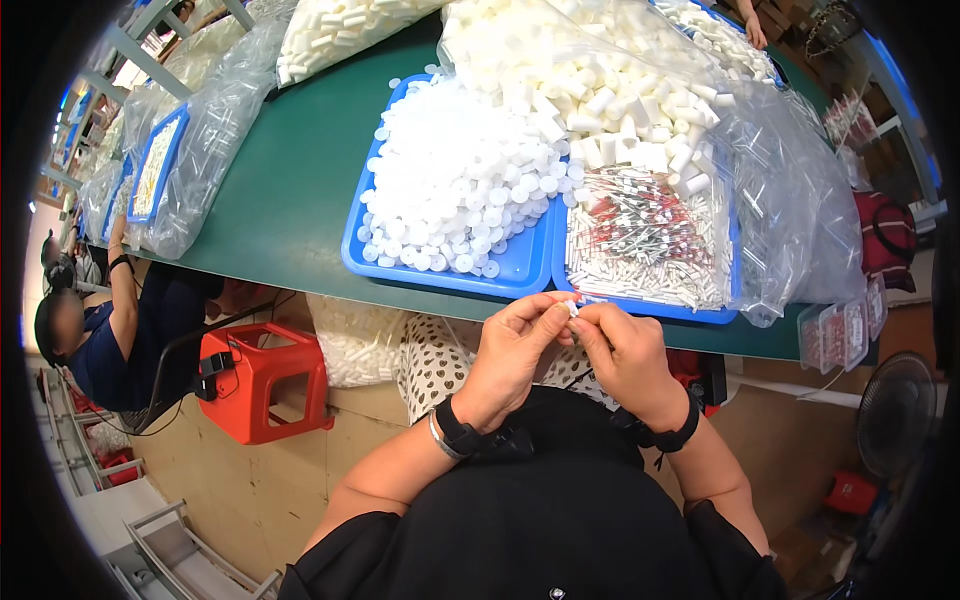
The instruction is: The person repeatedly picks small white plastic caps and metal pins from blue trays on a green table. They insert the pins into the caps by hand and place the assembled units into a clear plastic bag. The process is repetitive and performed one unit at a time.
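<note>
Just in front of the table edge, my left hand (512,352) and my right hand (632,362) meet with their fingertips closed. Between them is a small white piece (572,308), mostly covered by the fingers, so its exact kind is hidden. Directly beyond the hands are two blue trays. The left tray (520,268) is heaped with round translucent white plastic caps (455,170). In the right tray (640,307) lie many thin white tubes (690,285), with a pile of small parts with red and dark leads (640,222) on top.
White foam cylinders (610,105) spill from a clear bag behind the trays. More clear plastic (790,200) lies to the right on the green table (290,170). A red stool (265,385) and a seated person (100,340) are at left. A fan (895,415) stands at right.
</note>
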Motion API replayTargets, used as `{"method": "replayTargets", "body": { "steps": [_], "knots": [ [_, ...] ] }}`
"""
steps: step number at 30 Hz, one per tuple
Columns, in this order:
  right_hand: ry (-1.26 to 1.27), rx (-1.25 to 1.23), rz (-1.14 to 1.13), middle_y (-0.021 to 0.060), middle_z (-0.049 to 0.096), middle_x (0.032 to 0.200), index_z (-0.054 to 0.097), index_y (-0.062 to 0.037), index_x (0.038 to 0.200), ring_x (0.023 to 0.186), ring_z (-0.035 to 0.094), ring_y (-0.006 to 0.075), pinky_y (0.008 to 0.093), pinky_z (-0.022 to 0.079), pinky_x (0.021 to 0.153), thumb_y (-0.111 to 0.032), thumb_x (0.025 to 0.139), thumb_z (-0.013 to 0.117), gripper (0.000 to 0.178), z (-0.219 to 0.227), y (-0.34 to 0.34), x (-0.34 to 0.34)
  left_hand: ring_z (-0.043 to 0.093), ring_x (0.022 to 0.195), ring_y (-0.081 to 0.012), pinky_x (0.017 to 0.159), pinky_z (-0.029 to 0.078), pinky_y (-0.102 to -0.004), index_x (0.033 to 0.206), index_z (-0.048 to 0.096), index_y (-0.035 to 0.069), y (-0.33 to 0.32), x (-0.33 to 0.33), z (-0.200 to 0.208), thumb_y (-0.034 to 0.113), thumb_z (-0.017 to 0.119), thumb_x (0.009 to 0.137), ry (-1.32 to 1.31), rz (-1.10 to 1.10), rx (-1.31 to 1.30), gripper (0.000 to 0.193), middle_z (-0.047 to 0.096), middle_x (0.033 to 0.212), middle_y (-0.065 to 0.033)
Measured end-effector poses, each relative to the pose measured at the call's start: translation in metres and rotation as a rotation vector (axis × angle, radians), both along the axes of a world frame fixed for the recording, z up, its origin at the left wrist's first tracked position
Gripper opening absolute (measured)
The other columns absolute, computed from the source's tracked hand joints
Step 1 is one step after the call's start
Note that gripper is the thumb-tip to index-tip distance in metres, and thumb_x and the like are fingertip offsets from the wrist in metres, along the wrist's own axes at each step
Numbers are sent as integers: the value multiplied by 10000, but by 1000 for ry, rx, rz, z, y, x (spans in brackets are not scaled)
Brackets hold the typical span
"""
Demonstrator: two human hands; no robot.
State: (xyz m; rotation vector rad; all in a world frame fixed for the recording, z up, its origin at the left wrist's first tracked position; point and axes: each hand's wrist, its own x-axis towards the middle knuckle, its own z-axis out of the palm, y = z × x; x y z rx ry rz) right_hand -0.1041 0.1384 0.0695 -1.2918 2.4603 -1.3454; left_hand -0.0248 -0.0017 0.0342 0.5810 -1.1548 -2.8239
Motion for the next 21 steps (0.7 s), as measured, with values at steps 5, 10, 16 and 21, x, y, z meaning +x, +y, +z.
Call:
{"method": "replayTargets", "body": {
  "steps": [5, 10, 16, 21],
  "knots": [
    [-24, -19, 8, 140, 662, 702, 613, -4, 887, 582, 663, 278, 345, 491, 500, -49, 911, 644, 59, 4, -3, 0, 585, 820, -76, 775, 503, -225, 1063, 649, -4, 3, 1, -2, 184, 613, 983, -7, 37, 130, 208, 642, 1020, -31],
    [-106, 5, -24, 140, 677, 719, 608, 7, 885, 593, 674, 278, 338, 502, 507, -36, 908, 638, 57, 5, -2, 2, 589, 837, -74, 782, 520, -221, 1179, 607, -12, 7, -3, -1, 155, 605, 988, 28, 81, 122, 254, 633, 936, -22],
    [-154, -9, -2, 147, 665, 721, 610, 7, 885, 592, 668, 280, 347, 502, 517, -49, 906, 647, 70, 7, -2, -3, 589, 835, -74, 777, 506, -218, 1149, 626, -8, 8, -5, -3, 165, 608, 987, 32, 78, 107, 238, 652, 959, -24],
    [-4, 62, 78, 134, 650, 725, 616, -9, 886, 591, 645, 301, 364, 494, 519, -79, 909, 641, 78, 9, 6, -21, 595, 822, -81, 752, 501, -215, 1139, 650, -4, 1, -8, -1, 189, 623, 978, 1, 7, 38, 253, 671, 966, -29]
  ]
}}
